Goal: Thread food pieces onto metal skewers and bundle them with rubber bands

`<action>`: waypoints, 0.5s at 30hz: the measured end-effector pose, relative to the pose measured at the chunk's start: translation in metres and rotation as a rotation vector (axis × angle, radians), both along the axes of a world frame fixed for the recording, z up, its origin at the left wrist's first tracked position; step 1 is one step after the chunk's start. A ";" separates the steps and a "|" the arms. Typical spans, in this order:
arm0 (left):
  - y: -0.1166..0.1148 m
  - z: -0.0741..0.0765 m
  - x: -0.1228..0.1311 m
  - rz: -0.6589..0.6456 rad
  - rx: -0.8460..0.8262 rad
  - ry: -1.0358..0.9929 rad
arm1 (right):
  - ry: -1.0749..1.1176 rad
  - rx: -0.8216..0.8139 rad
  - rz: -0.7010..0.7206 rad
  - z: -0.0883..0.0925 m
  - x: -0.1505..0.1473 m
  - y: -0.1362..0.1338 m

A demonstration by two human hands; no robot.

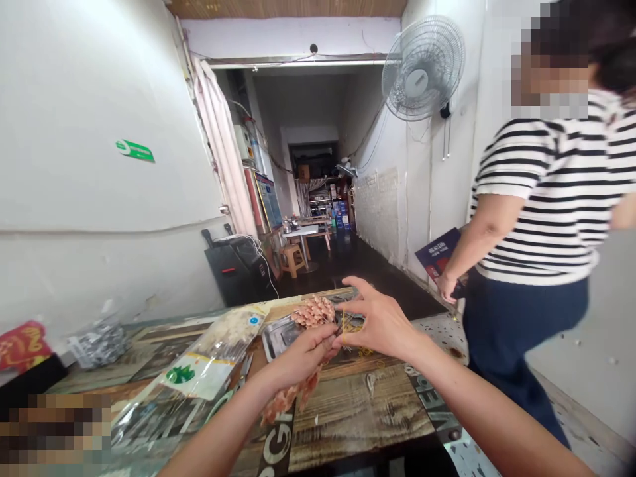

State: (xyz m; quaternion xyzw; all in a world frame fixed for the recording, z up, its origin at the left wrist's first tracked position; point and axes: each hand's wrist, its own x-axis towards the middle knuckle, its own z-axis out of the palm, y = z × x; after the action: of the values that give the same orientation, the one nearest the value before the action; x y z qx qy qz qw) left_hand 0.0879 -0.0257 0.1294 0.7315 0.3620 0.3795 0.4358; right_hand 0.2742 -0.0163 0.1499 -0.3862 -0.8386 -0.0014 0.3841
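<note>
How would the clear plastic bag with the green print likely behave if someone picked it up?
The clear plastic bag looks floppy: its film is creased and see-through, so it would probably sag. Glossy highlights suggest it may be slippery. It seems unlikely to roll, since it lies flat on the table.

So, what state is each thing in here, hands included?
Left hand: closed on the pink bundle.
Right hand: open, fingers spread.
Pink bundle: gripped, partly covered.
Metal tray: on the table, partly hidden.
Plastic packet: lying down; sealed or open, unclear.
Curtain: gathered to one side.
Wall fan: mounted; spinning or still, unclear.
Stool: upright.
</note>
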 end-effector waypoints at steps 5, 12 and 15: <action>-0.002 0.007 0.000 -0.045 0.060 0.253 | -0.084 -0.099 0.126 0.005 0.001 0.004; 0.003 0.012 -0.002 -0.010 -0.186 -0.269 | 0.114 -0.221 0.219 -0.015 -0.007 0.009; 0.006 0.016 -0.003 0.014 -0.227 -0.383 | 0.291 -0.147 0.326 -0.029 -0.010 0.005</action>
State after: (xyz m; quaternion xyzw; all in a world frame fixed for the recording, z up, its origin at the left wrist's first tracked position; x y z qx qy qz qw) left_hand 0.0848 -0.0197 0.1449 0.5898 0.3182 0.4711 0.5736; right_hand 0.2646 -0.0113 0.1212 -0.2685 -0.8236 0.1773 0.4671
